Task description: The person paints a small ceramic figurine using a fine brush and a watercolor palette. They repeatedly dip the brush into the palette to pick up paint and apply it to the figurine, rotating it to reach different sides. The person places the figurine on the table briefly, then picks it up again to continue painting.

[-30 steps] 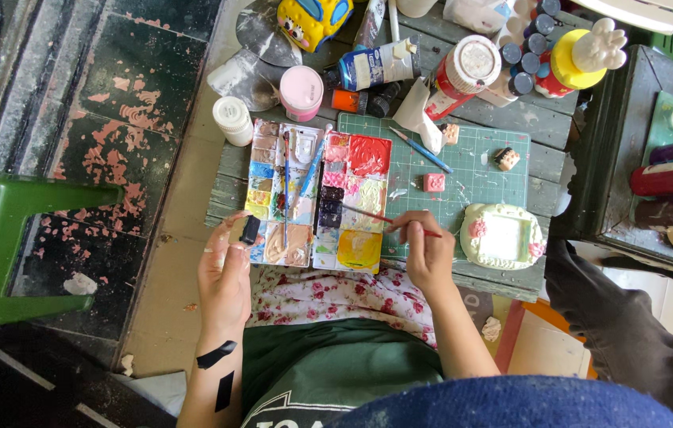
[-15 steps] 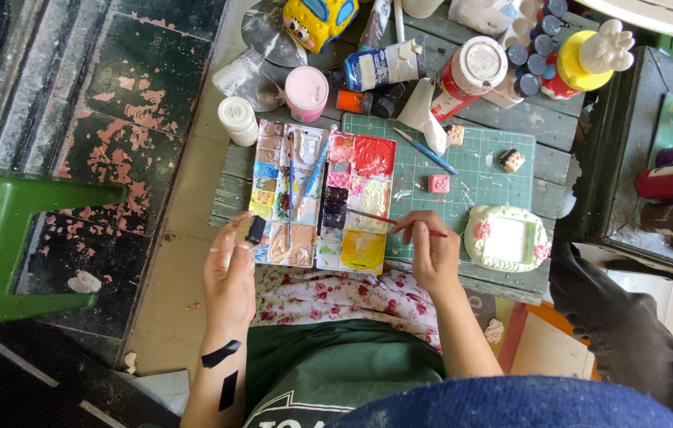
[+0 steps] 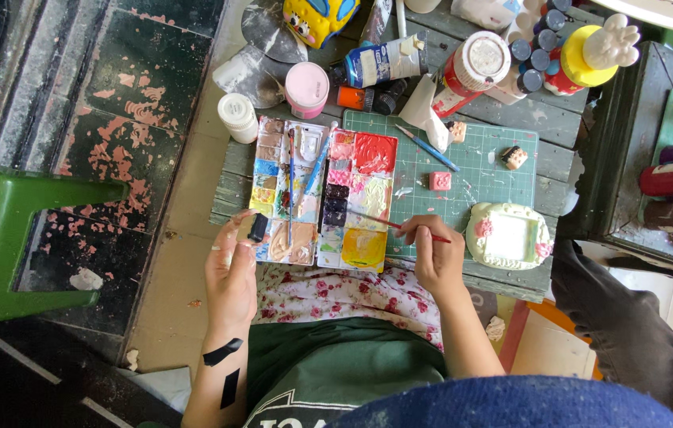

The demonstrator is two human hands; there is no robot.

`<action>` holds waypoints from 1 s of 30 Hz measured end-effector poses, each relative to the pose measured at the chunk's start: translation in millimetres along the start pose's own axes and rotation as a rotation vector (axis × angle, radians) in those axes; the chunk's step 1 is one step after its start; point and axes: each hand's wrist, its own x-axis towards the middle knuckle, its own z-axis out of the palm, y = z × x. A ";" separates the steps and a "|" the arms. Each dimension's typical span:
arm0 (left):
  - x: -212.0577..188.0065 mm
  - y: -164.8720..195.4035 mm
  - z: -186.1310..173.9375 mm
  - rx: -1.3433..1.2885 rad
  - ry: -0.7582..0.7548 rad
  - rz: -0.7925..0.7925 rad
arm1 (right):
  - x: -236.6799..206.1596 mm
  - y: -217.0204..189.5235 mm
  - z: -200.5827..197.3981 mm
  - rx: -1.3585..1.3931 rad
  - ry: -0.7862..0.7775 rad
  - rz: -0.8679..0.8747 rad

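Pinched in the right hand, thin red-handled brush touches paint-smeared palette

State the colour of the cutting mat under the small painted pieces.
The cutting mat is green with a pale grid of lines, seen best in the head view.

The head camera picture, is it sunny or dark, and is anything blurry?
Head view: soft, even daylight, no hard shadows; the paint palette and green cutting mat look sharp; the wet red paint glints a little; the blue cloth at the bottom edge is close and blurry; the far corners are dimmer.
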 end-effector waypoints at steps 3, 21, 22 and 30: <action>0.0 0.1 1.8 0.004 -0.009 0.011 | 0.2 0.6 0.8 0.007 -0.006 -0.013; 0.6 -7.3 -1.8 0.087 0.025 0.048 | 1.3 10.8 6.4 0.095 0.000 0.052; -0.1 -8.1 -2.0 0.105 0.036 0.046 | 1.5 10.2 6.4 0.066 -0.034 0.041; 1.0 -11.0 -3.9 0.119 0.053 0.042 | 7.0 6.4 3.7 0.077 -0.029 0.051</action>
